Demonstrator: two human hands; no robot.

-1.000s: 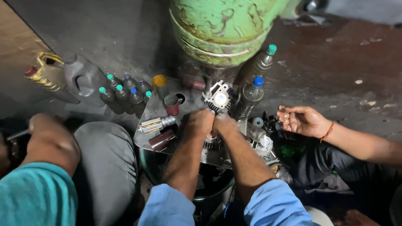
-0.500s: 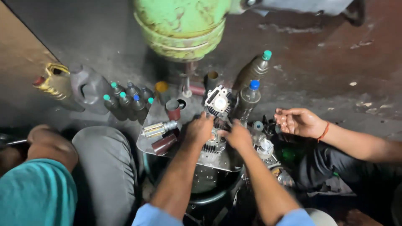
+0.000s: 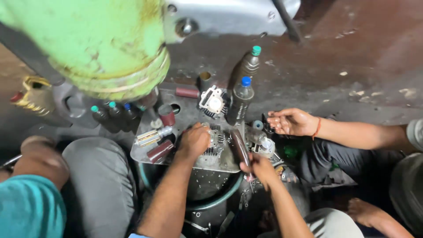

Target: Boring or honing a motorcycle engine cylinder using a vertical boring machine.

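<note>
A worker's left hand [image 3: 194,142] closes over a finned engine part [image 3: 214,143] on a metal tray [image 3: 185,117], apparently steadying it, while the right hand [image 3: 260,167], at four o'clock from it, grips a dark-handled tool [image 3: 240,147] angled up toward the part. A finned cylinder [image 3: 214,102] stands at twelve o'clock, beside two capped bottles [image 3: 242,99]. A co-worker's hand [image 3: 291,122], at three o'clock, is loosely curled around a small dark piece. A green tank [image 3: 97,44] looms overhead. Half a second ago both hands met on the part; since then the right has dropped back with the tool and the camera has moved closer.
</note>
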